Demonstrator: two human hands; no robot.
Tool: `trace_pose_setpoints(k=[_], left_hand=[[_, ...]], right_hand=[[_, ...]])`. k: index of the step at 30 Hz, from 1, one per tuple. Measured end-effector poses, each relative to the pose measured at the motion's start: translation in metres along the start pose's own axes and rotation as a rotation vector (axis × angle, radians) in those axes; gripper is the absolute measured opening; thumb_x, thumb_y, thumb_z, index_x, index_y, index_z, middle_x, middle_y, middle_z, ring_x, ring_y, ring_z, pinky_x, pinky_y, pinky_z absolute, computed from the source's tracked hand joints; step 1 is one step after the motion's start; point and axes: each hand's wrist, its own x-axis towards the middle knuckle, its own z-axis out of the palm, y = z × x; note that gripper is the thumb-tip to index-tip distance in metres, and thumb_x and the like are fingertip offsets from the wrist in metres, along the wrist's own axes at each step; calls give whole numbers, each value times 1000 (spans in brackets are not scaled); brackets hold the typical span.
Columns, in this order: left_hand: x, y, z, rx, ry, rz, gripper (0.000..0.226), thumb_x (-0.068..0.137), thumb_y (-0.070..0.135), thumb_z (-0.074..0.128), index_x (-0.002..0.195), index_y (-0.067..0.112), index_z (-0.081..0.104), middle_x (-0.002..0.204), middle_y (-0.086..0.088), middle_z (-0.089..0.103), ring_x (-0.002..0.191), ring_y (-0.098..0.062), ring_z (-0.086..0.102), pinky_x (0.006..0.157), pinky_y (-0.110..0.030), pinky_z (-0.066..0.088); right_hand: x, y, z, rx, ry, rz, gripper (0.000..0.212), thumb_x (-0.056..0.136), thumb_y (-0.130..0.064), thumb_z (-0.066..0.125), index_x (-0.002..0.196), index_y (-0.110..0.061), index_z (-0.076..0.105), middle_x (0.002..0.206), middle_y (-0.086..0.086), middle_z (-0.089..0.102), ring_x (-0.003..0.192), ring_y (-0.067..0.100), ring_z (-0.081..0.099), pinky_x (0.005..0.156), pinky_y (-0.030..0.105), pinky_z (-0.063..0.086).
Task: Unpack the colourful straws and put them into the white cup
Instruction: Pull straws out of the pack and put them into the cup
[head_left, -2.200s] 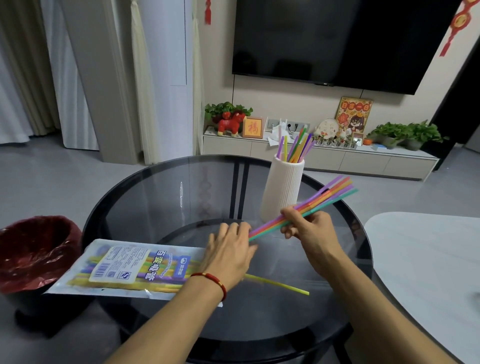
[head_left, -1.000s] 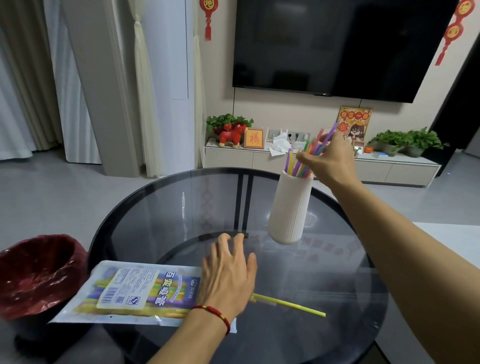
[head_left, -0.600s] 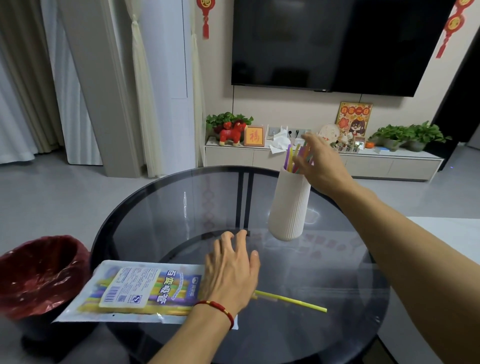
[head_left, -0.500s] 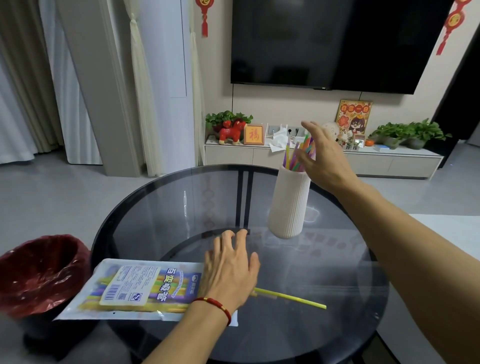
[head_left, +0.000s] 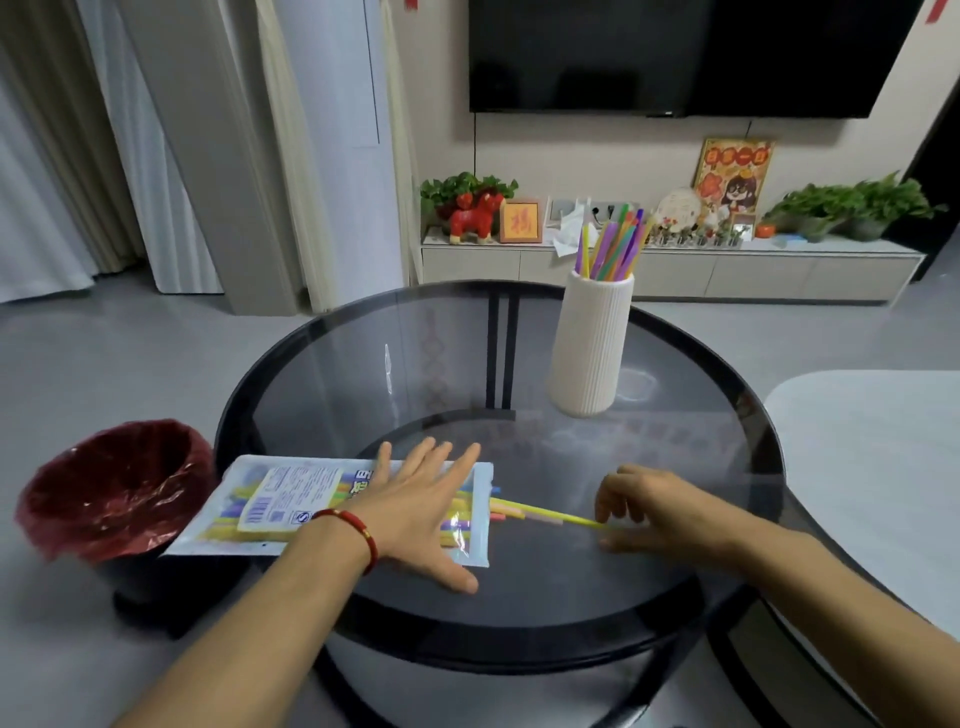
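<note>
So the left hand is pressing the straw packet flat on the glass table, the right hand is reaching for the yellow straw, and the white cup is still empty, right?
Not quite. The head view shows the white cup already holding a bunch of colourful straws. The rest stands: the left hand presses the straw packet flat on the glass table, and the right hand reaches the yellow straw.

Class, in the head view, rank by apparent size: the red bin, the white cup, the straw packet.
Largest to smallest:
1. Straw packet and red bin: too alike to rank
2. White cup, though it stands farther away
</note>
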Motion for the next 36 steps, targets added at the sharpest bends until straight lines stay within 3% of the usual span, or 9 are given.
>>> trace_pose_setpoints(k=[4, 8, 10, 14, 19, 22, 26, 31, 36], left_hand=[[2, 10, -5, 10, 48, 33, 135, 53, 83, 64, 155, 26, -3, 146, 5, 27, 141, -20, 26, 116, -66, 0], [1, 25, -10, 62, 165, 84, 120, 54, 78, 62, 152, 28, 13, 134, 8, 32, 126, -21, 39, 114, -68, 15], [-1, 32, -12, 79, 222, 102, 115, 56, 74, 61, 151, 29, 16, 131, 8, 34, 122, -22, 41, 113, -65, 19], [-4, 41, -18, 154, 400, 139, 109, 54, 68, 58, 149, 27, 20, 125, 7, 36, 114, -21, 40, 108, -56, 29], [-5, 47, -26, 340, 509, 163, 116, 58, 61, 66, 154, 22, 13, 138, -1, 35, 119, -25, 41, 109, -63, 23], [-7, 47, -29, 391, 525, 134, 118, 58, 56, 71, 154, 22, 11, 140, -2, 34, 123, -26, 41, 110, -69, 18], [-8, 43, -26, 340, 490, 82, 118, 61, 60, 65, 154, 25, 3, 142, -1, 29, 128, -25, 36, 111, -69, 16], [-3, 36, -20, 235, 427, 117, 119, 59, 67, 59, 154, 28, -1, 141, 1, 26, 129, -22, 33, 112, -66, 17], [3, 21, -15, 139, 325, 90, 118, 61, 71, 60, 154, 31, -2, 141, 3, 23, 132, -20, 29, 113, -65, 16]], right_hand=[[9, -3, 12, 36, 133, -56, 15, 97, -33, 71, 88, -29, 59, 92, -9, 60, 81, 13, 58, 79, 33, 52], [16, -19, 26, 284, 345, -45, 13, 102, -27, 64, 98, -16, 62, 79, -5, 66, 64, 6, 57, 65, 29, 50], [18, -32, 32, 425, 403, -3, 16, 106, -29, 58, 99, -15, 62, 77, -4, 66, 62, 5, 56, 62, 25, 47], [22, -55, 39, 498, 409, 43, 35, 109, -42, 41, 91, -19, 60, 87, 3, 71, 78, 23, 64, 77, 45, 52], [27, -71, 35, 519, 374, 91, 38, 106, -54, 37, 104, -26, 64, 76, -1, 77, 70, 12, 72, 75, 41, 61], [30, -72, 34, 489, 377, 135, 46, 107, -55, 35, 100, -21, 66, 71, -2, 74, 58, 7, 66, 62, 27, 55], [34, -72, 40, 946, 244, 158, 49, 105, -57, 43, 104, -14, 66, 74, 5, 67, 50, 13, 61, 40, 21, 40], [38, -66, 40, 1112, 257, 129, 23, 102, -31, 66, 92, -12, 76, 60, 1, 69, 44, 9, 51, 41, 19, 36], [30, -35, 24, 1231, 315, 176, 17, 98, -8, 71, 95, 7, 78, 63, 13, 68, 50, 13, 56, 50, 20, 50]])
